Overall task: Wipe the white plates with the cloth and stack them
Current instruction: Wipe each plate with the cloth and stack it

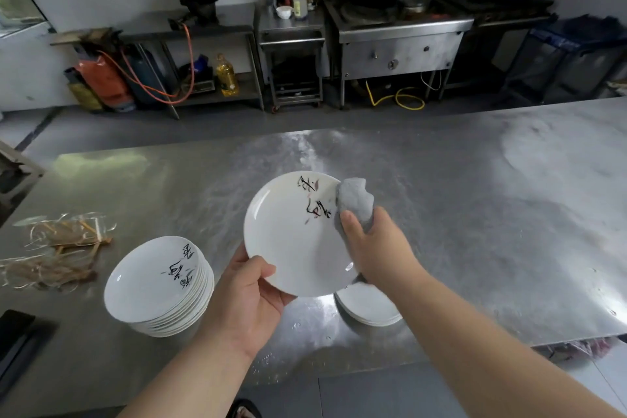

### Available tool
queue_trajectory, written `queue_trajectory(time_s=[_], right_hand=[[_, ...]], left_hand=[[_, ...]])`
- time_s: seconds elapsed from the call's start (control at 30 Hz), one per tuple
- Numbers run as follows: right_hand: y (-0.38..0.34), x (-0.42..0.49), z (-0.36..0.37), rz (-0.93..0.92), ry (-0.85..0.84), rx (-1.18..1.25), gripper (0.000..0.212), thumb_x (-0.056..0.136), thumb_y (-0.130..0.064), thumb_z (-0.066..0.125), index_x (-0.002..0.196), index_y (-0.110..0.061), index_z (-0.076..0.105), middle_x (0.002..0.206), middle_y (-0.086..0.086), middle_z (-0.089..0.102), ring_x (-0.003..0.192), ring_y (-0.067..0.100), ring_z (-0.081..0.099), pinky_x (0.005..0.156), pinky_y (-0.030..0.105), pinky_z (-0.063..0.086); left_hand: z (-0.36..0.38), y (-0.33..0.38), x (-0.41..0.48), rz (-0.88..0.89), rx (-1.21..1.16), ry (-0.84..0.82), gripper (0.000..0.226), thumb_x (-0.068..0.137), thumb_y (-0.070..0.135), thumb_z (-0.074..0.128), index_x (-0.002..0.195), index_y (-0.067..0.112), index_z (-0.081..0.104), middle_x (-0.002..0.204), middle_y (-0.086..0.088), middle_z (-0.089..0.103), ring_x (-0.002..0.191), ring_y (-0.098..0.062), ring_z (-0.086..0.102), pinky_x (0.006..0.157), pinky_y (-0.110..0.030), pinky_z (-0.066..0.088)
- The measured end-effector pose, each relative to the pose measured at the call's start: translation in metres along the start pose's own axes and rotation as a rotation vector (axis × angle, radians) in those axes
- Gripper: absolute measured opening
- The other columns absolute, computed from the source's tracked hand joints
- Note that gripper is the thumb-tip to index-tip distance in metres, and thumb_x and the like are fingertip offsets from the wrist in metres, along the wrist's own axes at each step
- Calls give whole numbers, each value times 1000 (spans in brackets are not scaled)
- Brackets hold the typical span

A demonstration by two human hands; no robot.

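My left hand (247, 299) grips the white plate (291, 241) at its 7 o'clock rim. The thumb is curled over the upper face and my other fingers are hidden beneath. The plate is held above the steel table (475, 214), face up toward me. My right hand (376, 248) is closed round the grey cloth (354, 200), thumb forward against it, bunching it onto the plate's rim at 2 o'clock, beside the black brushwork. At 8 o'clock from the held plate a tall stack of plates (156, 285) sits on the table. At 5 o'clock a lower stack (366, 307) lies partly under my right wrist.
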State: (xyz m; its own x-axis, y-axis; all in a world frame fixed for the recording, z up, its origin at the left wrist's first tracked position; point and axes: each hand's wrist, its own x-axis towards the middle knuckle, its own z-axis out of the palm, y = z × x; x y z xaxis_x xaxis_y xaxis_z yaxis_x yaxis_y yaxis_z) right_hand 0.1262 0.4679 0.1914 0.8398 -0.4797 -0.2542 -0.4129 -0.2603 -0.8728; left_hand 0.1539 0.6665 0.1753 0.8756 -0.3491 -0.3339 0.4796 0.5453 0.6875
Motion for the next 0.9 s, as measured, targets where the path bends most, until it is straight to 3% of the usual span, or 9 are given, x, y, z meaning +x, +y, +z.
queue_trajectory(time_s=[0.07, 0.17, 0.27, 0.37, 0.47, 0.53, 0.63, 0.77, 0.9], right_hand=[[11, -19, 15, 62, -75, 80, 38, 103, -55, 49, 102, -19, 57, 67, -3, 72, 47, 4, 65, 43, 11, 45], [20, -30, 17, 82, -145, 48, 44, 105, -55, 44, 92, -16, 58, 52, -8, 68, 42, 3, 63, 38, 8, 38], [7, -3, 0, 18, -58, -41, 39, 103, -56, 50, 97, -20, 64, 67, -6, 73, 63, 13, 71, 54, 24, 48], [-9, 20, -17, -123, 17, -130, 30, 99, -52, 61, 99, -23, 67, 85, -7, 73, 80, 17, 68, 65, 29, 47], [-18, 26, -36, -265, -76, -166, 22, 96, -46, 69, 94, -25, 68, 80, -9, 73, 70, 8, 65, 63, 25, 48], [-22, 24, -43, -310, -209, -203, 21, 94, -47, 72, 93, -26, 69, 78, -7, 72, 62, 4, 60, 59, 23, 46], [-19, 13, -34, -305, -243, -252, 29, 94, -48, 71, 94, -20, 66, 85, 5, 72, 64, 11, 59, 60, 29, 44], [8, -19, -9, -120, 27, -122, 30, 99, -44, 62, 94, -15, 63, 82, 8, 70, 73, 26, 64, 62, 33, 48], [33, -62, 23, 94, 51, 300, 11, 103, -32, 60, 96, -24, 62, 87, 1, 71, 71, 9, 71, 54, 30, 61]], left_hand=[[-1, 1, 4, 16, -26, 12, 60, 73, -6, 46, 115, 21, 80, 127, -17, 75, 106, -32, 77, 71, -47, 64], [-5, -2, 4, 12, 16, 1, 65, 83, -14, 35, 111, 22, 81, 127, -17, 75, 107, -33, 77, 72, -46, 64], [-10, -9, -5, -31, 71, -46, 63, 83, -15, 38, 116, 19, 80, 129, -18, 73, 109, -32, 76, 75, -45, 63], [-14, -7, -10, -120, 92, -141, 55, 75, -7, 55, 119, 17, 77, 131, -18, 72, 109, -34, 75, 76, -48, 63], [-10, 22, -3, -252, 222, -189, 43, 88, 20, 66, 131, 19, 73, 131, -19, 72, 103, -38, 76, 68, -56, 64], [-4, 43, 2, -362, 429, -221, 51, 98, 50, 50, 132, 21, 73, 130, -15, 74, 107, -37, 75, 73, -56, 64], [3, 44, 4, -274, 644, -124, 43, 108, 44, 46, 135, 20, 69, 124, -10, 77, 112, -31, 76, 84, -46, 63], [2, 23, -2, -124, 692, 107, 30, 114, 33, 44, 122, 24, 71, 109, -5, 82, 97, -27, 79, 68, -38, 64], [-2, -4, -2, 8, 586, 308, 27, 113, 36, 44, 111, 38, 70, 99, 11, 81, 90, -17, 77, 64, -34, 59]])
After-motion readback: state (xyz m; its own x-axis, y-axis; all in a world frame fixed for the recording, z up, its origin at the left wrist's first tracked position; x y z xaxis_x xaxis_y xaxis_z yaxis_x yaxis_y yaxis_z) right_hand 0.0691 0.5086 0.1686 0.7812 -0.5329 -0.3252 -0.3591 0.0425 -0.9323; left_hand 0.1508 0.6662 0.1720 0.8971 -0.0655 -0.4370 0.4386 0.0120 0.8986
